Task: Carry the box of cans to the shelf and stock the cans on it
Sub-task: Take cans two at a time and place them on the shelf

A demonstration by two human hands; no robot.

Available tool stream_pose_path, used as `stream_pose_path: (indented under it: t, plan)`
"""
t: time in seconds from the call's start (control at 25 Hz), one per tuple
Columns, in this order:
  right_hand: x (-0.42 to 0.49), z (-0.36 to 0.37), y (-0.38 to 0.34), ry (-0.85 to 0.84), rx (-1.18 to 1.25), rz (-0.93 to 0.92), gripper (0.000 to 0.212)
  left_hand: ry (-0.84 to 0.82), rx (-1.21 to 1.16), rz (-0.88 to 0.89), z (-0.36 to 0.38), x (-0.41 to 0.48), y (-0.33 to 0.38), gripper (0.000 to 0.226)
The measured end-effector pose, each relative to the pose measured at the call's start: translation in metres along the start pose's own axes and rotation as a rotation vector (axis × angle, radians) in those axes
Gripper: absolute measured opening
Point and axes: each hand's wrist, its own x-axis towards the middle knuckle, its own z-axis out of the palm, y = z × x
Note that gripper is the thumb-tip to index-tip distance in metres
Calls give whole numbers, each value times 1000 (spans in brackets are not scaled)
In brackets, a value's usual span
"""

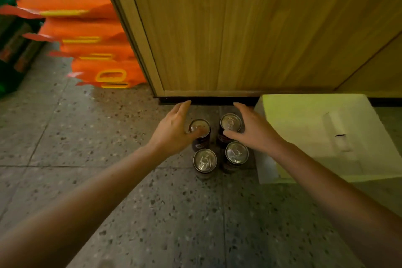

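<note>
Several dark cans with silver tops stand upright on the speckled floor in a small square. The far left can (199, 128) has my left hand (174, 128) beside it, thumb resting on its top, fingers spread and holding nothing. My right hand (252, 130) hovers open by the far right can (230, 122), thumb lying over its near rim. The two near cans (205, 160) (236, 152) stand free. A white cardboard box (322, 137) sits on the floor just right of the cans.
A wooden panel (250, 28) with a black base strip rises directly behind the cans. Stacked orange packages (93, 45) lie on the floor at the left, with green crates (10, 50) at the far left. Speckled floor tiles (152, 213) fill the foreground.
</note>
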Motion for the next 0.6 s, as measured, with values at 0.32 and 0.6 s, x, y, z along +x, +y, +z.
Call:
stream_pose_path:
  t: [0.32,0.6]
  plan:
    - [28,41,24,-22,157,70,84,-136,-211,-121,56,19,-16,90]
    - [40,43,29,114,225,139,69,25,-290,-135,65,31,-21,71]
